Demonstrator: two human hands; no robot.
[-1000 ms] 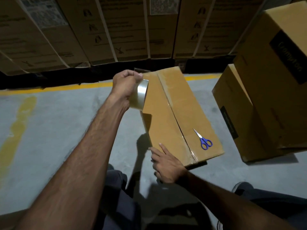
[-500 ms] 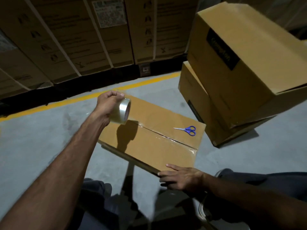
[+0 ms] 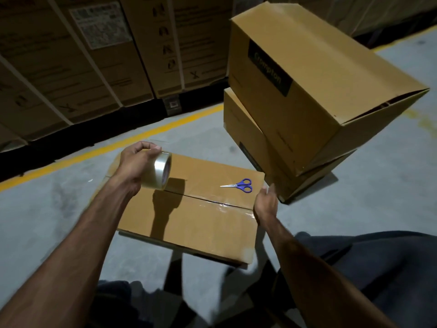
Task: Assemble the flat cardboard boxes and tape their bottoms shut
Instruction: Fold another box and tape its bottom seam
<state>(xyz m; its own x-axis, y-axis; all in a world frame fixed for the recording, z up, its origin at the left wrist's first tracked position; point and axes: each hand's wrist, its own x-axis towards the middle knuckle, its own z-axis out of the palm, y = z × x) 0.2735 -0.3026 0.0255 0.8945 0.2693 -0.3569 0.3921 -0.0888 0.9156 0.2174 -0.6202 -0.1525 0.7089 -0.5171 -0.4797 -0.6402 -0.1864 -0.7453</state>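
On the floor, the near box [image 3: 189, 221] shows glossy tape only along the right part of its seam, so taping looks unfinished, with the left hand [image 3: 134, 166] gripping the tape roll [image 3: 159, 170], the right hand [image 3: 266, 204] at its right edge, fingers hidden, and scissors [image 3: 238, 185] lying on top.

A grey concrete floor [image 3: 59, 209] runs across the view, crossed by a yellow painted line [image 3: 146, 133] that slants up toward the right. Behind the line stands a wall of strapped, printed cartons [image 3: 71, 67], one bearing a white label [image 3: 101, 24]. Dark trouser legs [image 3: 378, 268] show at the bottom edge.
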